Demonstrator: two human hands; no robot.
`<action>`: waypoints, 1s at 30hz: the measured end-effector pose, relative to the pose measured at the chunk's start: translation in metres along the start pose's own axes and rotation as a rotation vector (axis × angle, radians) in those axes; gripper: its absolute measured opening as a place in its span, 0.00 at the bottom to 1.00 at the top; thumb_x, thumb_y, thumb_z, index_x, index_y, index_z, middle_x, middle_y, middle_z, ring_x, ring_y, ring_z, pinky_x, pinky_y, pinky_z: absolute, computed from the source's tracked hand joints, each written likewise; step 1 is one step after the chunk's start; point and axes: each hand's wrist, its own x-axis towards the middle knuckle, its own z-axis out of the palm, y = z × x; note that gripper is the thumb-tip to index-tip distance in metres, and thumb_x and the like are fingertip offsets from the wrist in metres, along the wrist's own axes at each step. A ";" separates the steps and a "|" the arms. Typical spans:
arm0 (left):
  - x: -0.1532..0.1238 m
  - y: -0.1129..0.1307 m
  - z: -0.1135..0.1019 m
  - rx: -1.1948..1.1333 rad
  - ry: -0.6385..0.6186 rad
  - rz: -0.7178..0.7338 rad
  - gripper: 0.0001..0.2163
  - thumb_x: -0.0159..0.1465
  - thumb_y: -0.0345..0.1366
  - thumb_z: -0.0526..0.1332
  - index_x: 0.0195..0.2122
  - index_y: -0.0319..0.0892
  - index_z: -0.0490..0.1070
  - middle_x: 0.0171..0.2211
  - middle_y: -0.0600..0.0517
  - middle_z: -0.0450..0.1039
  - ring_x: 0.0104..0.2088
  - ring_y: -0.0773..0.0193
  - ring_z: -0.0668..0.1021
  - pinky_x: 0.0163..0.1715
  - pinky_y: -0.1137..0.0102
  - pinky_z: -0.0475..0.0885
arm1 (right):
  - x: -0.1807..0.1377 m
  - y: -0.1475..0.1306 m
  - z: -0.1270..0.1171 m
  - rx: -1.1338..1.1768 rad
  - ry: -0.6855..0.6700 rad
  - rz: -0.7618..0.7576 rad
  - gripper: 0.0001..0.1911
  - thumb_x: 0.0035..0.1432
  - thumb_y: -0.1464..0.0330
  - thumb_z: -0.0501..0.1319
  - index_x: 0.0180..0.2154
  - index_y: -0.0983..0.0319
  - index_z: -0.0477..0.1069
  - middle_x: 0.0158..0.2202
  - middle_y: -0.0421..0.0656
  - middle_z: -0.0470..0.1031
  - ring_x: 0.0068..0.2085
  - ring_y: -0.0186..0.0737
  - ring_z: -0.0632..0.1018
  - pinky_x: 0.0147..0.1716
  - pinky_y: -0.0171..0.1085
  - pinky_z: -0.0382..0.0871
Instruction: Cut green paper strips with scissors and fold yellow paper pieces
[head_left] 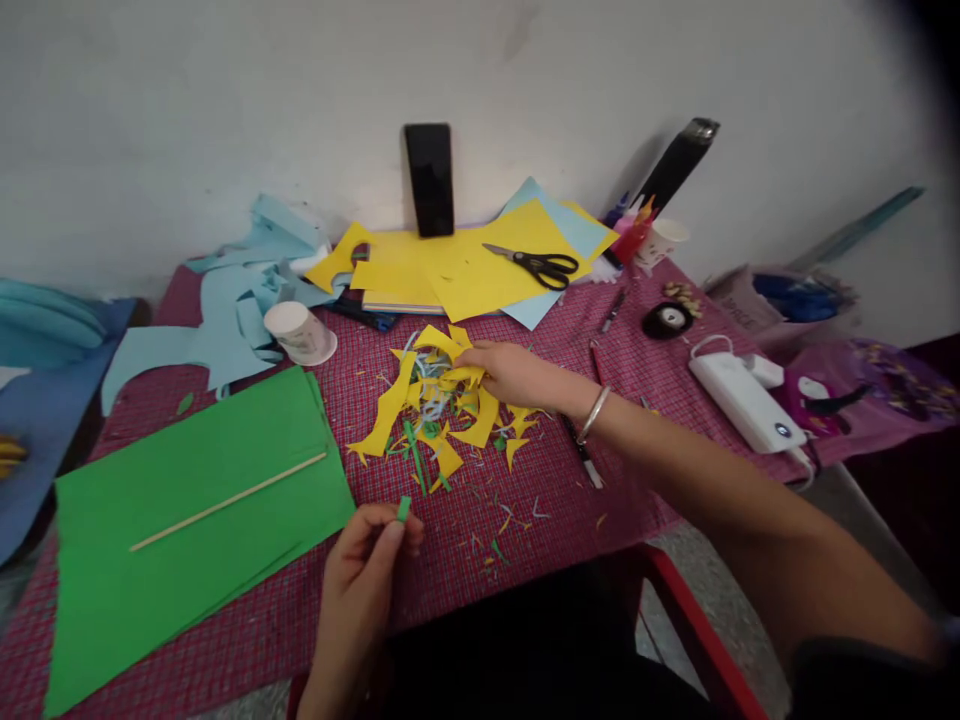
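Observation:
My left hand (375, 545), near the front edge of the table, pinches a small green paper strip (404, 508) between thumb and finger. Reaching across from the right, my right hand (510, 372) is closed on a yellow paper scrap (466, 376) at the top of a loose pile. That pile mixes yellow offcuts (390, 410), curled pale blue strips (433, 400) and green bits (415, 455). My right fingertips are partly hidden among the scraps. To the left lie green paper sheets (210, 430) with a thin wooden stick (229, 502) on top.
Black scissors (536, 265) rest on yellow sheets (480, 285) at the back. A phone (430, 180) leans on the wall. A paper cup (300, 333) stands beside blue paper cutouts (225, 320). At right are a white power bank (750, 400) and a black round container (667, 320).

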 end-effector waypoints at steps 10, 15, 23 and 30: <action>0.006 0.002 0.002 -0.283 0.053 -0.116 0.09 0.55 0.40 0.69 0.28 0.40 0.72 0.26 0.53 0.74 0.27 0.68 0.73 0.28 0.74 0.68 | -0.001 0.010 -0.036 0.094 -0.097 -0.099 0.39 0.54 0.64 0.66 0.65 0.56 0.55 0.61 0.50 0.60 0.57 0.50 0.68 0.58 0.46 0.61; 0.006 0.002 0.003 -0.237 0.044 -0.111 0.10 0.57 0.41 0.67 0.28 0.40 0.71 0.25 0.53 0.74 0.26 0.68 0.72 0.28 0.73 0.67 | 0.036 0.000 -0.015 0.015 -0.034 -0.059 0.47 0.50 0.62 0.70 0.66 0.59 0.51 0.62 0.54 0.58 0.59 0.54 0.65 0.57 0.50 0.61; 0.004 -0.001 0.000 -0.224 0.021 -0.121 0.09 0.60 0.40 0.65 0.29 0.40 0.70 0.26 0.54 0.72 0.27 0.68 0.72 0.30 0.72 0.66 | 0.029 -0.054 0.014 -0.132 -0.004 -0.415 0.06 0.62 0.68 0.60 0.41 0.60 0.74 0.44 0.44 0.72 0.47 0.45 0.69 0.50 0.46 0.59; 0.005 -0.002 -0.001 -0.182 -0.010 -0.118 0.09 0.62 0.39 0.63 0.29 0.40 0.70 0.26 0.54 0.72 0.28 0.68 0.71 0.31 0.72 0.66 | 0.013 -0.041 0.037 -0.120 -0.085 -0.328 0.06 0.62 0.74 0.57 0.34 0.63 0.72 0.39 0.45 0.71 0.41 0.40 0.70 0.44 0.40 0.61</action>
